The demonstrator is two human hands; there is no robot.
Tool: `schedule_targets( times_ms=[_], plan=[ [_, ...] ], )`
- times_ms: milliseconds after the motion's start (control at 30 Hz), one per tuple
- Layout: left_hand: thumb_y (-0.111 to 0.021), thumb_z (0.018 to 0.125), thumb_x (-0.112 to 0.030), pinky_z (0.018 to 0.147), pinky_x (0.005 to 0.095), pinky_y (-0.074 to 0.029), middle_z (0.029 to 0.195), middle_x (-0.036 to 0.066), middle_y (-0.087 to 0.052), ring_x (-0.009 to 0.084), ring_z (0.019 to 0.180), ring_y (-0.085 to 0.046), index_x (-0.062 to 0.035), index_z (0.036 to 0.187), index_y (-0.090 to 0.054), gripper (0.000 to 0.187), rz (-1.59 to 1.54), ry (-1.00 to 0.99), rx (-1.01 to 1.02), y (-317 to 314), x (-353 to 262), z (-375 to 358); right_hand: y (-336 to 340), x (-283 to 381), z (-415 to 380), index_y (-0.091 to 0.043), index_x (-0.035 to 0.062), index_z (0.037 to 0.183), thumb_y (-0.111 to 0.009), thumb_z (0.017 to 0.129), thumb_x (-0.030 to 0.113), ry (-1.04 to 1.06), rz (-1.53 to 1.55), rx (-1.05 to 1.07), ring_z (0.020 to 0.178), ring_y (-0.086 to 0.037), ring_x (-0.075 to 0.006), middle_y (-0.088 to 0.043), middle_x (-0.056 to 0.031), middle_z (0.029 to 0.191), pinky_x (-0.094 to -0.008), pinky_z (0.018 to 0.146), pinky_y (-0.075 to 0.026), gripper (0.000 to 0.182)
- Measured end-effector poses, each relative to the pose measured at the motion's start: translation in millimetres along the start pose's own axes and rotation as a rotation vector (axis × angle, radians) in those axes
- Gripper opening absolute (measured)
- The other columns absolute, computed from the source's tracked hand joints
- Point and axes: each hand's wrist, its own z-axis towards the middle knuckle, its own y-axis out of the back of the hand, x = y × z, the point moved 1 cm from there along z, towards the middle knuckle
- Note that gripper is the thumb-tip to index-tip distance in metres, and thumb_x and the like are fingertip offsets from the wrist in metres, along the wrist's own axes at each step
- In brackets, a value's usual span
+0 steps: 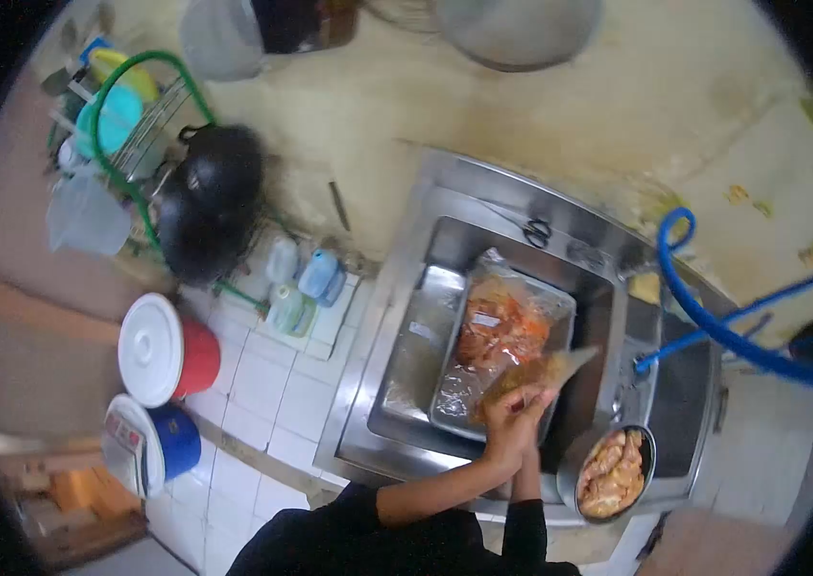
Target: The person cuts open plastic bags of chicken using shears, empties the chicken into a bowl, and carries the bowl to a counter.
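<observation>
A small clear plastic bag [568, 365] is held over the steel tray [560, 304] in the main sink basin [584, 298]. It is pinched in the grip of the left hand [510, 411]; the right hand [536, 408] is pressed close beside it and partly covered, so how its fingers are set cannot be told.

The tray is bordered by the basin's walls, with a narrow gap left on its right side and a wider strip on its left. Toward the body, the forearms are crossed over the basin's near edge, and the right side is bounded by a metal pot [568, 472] filled with raw meat pieces [610, 475]. Scissors [537, 232] are laid on the back ledge, beyond the basin's edge.

The lower part of a larger bag of orange-red food [502, 322] in the tray is hidden by the hands and the small bag, whose contents are hard to make out. The second basin [680, 403] is partly covered by a blue hose [752, 350], and the upper pans are cut off by the view's edge.
</observation>
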Motion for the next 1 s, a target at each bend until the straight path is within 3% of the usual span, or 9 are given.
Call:
schedule_targets(
  times_ms=[100, 133, 200, 300, 367, 433, 633, 800, 1000],
  plan=[
    [-0.066, 0.081, -0.013, 0.06, 0.0154, -0.04, 0.079, -0.003, -0.059, 0.0033, 0.069, -0.052, -0.0018, 0.088, -0.066, 0.013, -0.029, 0.047, 0.032, -34.4, -32.9, -30.3, 28.8, 20.1, -64.2, -0.048, 0.007, 0.12, -0.039, 0.088, 0.056, 0.235, 0.011, -0.122, 0.094, -0.056, -0.0174, -0.058, -0.0045, 0.099, -0.033, 0.081, -0.046, 0.059],
    [-0.066, 0.081, -0.013, 0.064, 0.0163, -0.044, 0.084, 0.0, -0.062, 0.0052, 0.071, -0.056, -0.0006, 0.091, -0.066, 0.016, 0.314, -0.149, -0.14, -48.5, -39.3, -42.7, 39.8, 27.4, -93.7, -0.047, 0.0071, 0.121, -0.039, 0.087, 0.057, 0.336, 0.004, -0.177, 0.095, -0.056, -0.0176, -0.058, -0.0048, 0.1, -0.0332, 0.082, -0.046, 0.061],
    [-0.065, 0.082, -0.014, 0.073, 0.0227, -0.049, 0.099, 0.008, -0.063, 0.0101, 0.087, -0.059, -0.0005, 0.096, -0.065, 0.02, -0.247, 0.01, 0.087, -55.9, -41.2, -48.2, 55.3, 43.8, -145.9, -0.046, 0.0073, 0.123, -0.038, 0.087, 0.059, 0.528, -0.025, -0.275, 0.096, -0.056, -0.018, -0.058, -0.0054, 0.103, -0.0336, 0.082, -0.046, 0.063],
    [-0.056, 0.089, -0.018, 0.085, 0.0319, -0.05, 0.104, 0.006, -0.06, 0.0144, 0.099, -0.057, -0.0043, 0.107, -0.057, 0.022, -0.193, 0.015, 0.275, -63.0, -52.5, -62.5, -95.6, 77.0, -40.8, -0.045, 0.0077, 0.125, -0.038, 0.086, 0.061, 0.771, -0.071, -0.353, 0.098, -0.056, -0.0186, -0.058, -0.0064, 0.106, -0.0342, 0.083, -0.046, 0.067],
    [-0.053, 0.091, -0.019, 0.085, 0.0338, -0.05, 0.105, 0.007, -0.06, 0.015, 0.099, -0.057, -0.0048, 0.105, -0.057, 0.021, -0.187, -0.037, 0.286, -77.6, -65.4, -74.6, -99.5, 137.1, -82.5, -0.04, 0.0075, 0.13, -0.036, 0.085, 0.061, 0.338, 0.596, 0.276, 0.1, -0.056, -0.022, -0.055, -0.0094, 0.116, -0.0365, 0.085, -0.047, 0.07],
    [-0.055, 0.09, -0.019, 0.084, 0.0341, -0.051, 0.104, 0.01, -0.06, 0.0163, 0.098, -0.058, -0.0005, 0.105, -0.056, 0.024, -0.205, -0.015, 0.3, -88.4, -70.0, -79.9, -102.2, 182.4, -118.7, -0.042, 0.0086, 0.129, -0.041, 0.089, 0.049, 0.254, 0.539, 0.362, 0.097, -0.06, -0.0226, -0.055, -0.0101, 0.119, -0.0371, 0.076, -0.053, 0.057],
    [-0.055, 0.09, -0.019, 0.084, 0.0379, -0.052, 0.1, 0.011, -0.061, 0.0169, 0.096, -0.058, -0.0017, 0.093, -0.057, 0.018, 0.023, 0.099, 0.546, -92.3, -9.7, -90.5, 2.7, 271.7, -206.0, -0.05, 0.002, 0.119, -0.059, 0.082, 0.035, 0.299, -0.046, -0.383, 0.098, -0.059, -0.0218, -0.058, -0.0117, 0.111, -0.0364, 0.081, -0.05, 0.05],
    [-0.055, 0.088, -0.012, 0.082, 0.0374, -0.053, 0.097, 0.013, -0.06, 0.0195, 0.093, -0.059, 0.0008, 0.091, -0.059, 0.013, 0.19, 0.229, 0.638, -65.5, 89.8, -103.7, 84.0, 322.0, -252.4, -0.052, -0.0011, 0.115, -0.064, 0.081, 0.021, 0.173, -0.247, -0.211, 0.093, -0.062, -0.0201, -0.06, -0.0114, 0.106, -0.0324, 0.074, -0.054, 0.042],
    [-0.07, 0.074, -0.017, 0.05, 0.0258, -0.05, 0.061, 0.008, -0.061, 0.0148, 0.046, -0.059, -0.0002, 0.071, -0.061, 0.019, 0.857, 0.099, 0.62, -41.7, 133.6, -95.7, 96.6, 333.8, -240.2, -0.058, -0.0027, 0.109, -0.068, 0.079, 0.024, 0.142, -0.752, -0.095, 0.093, -0.057, -0.0145, -0.062, -0.008, 0.102, -0.027, 0.081, -0.045, 0.041]
  ],
)
